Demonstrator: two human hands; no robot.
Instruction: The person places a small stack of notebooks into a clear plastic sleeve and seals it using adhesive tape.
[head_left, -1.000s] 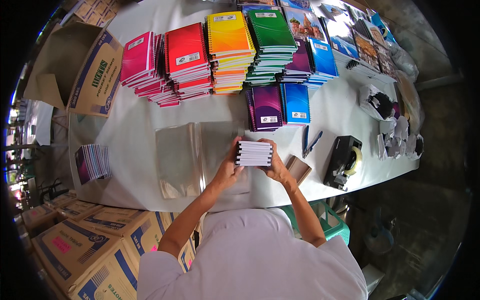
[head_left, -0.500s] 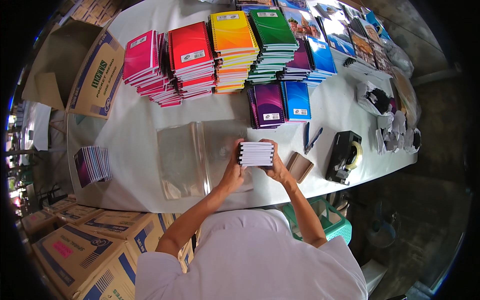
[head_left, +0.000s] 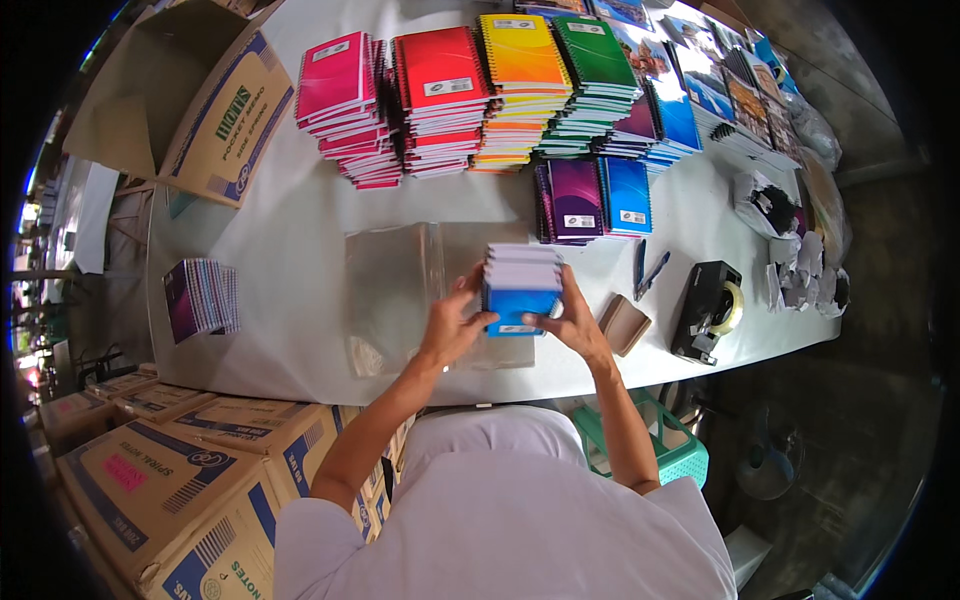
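Note:
Between my two hands is a small stack of spiral notebooks point(head_left: 522, 305), a blue cover on the side facing me and white page edges above, blurred by motion. My left hand point(head_left: 455, 322) grips its left side, thumb on the cover. On the right side, my right hand point(head_left: 572, 318) presses with its thumb near the cover's lower edge. Clear plastic sleeves point(head_left: 390, 300) lie flat on the table under and left of the stack. Just beyond the hands sit short piles of purple notebooks point(head_left: 577, 196) and blue notebooks point(head_left: 628, 192).
Tall piles of pink point(head_left: 335, 75), red point(head_left: 440, 65), yellow point(head_left: 520, 52) and green notebooks point(head_left: 595, 52) line the back. At right are a tape dispenser point(head_left: 705, 310), a brown block point(head_left: 625, 324) and a blue cutter point(head_left: 650, 272). A notebook bundle point(head_left: 200, 300) and open carton point(head_left: 230, 120) stand left.
The held stack has tipped so its blue cover now shows, where mostly white page edges showed before. My thumbs have come onto the cover. The whole view has shifted slightly.

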